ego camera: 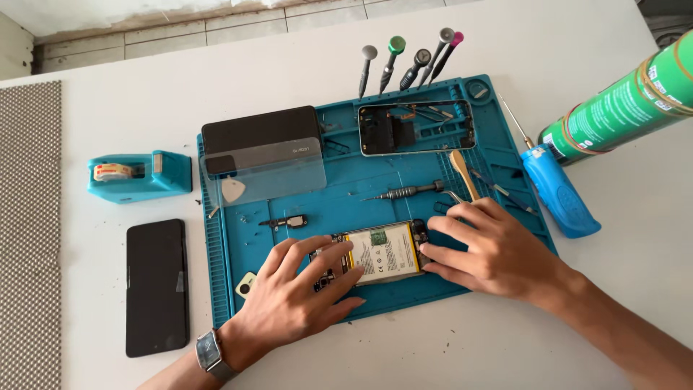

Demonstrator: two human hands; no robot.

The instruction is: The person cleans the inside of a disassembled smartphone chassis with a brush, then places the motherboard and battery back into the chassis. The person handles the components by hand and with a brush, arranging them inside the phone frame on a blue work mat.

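Both hands keep a flat grip on one opened phone (379, 253): the left hand (303, 292) lies with spread fingers on the left end of it, and the right hand (491, 249) presses its fingertips against the right end. Neither hand is closed around anything; the fingers only rest on the phone and its edges. The phone lies with its inside up, the battery with a white label showing, near the front edge of a blue work mat (238, 289) on the white desk (505, 347).

On the mat there are also one phone frame (417, 128) at the back, one dark box (260, 133) with one clear sheet (271, 173) leaning over it, one white pick (233, 190), one small black part (285, 222), one screwdriver (408, 192) lying flat and one wooden-coloured pry tool (462, 173) just behind the right hand. Five screwdrivers (411, 61) stand upright at the back edge of the mat.

Off the mat, one black phone (157, 285) lies face up on the left, well apart from the hands, and one blue tape holder (141, 175) stands behind it. On the right lie one blue tool with a thin metal tip (556, 188) and one green can (628, 101), which reaches past the picture edge. A watch (209, 354) is on the left wrist.

The desk in front of the mat is bare, and so is the strip between the mat and the black phone. A grey textured mat (29, 231) covers the far left edge.
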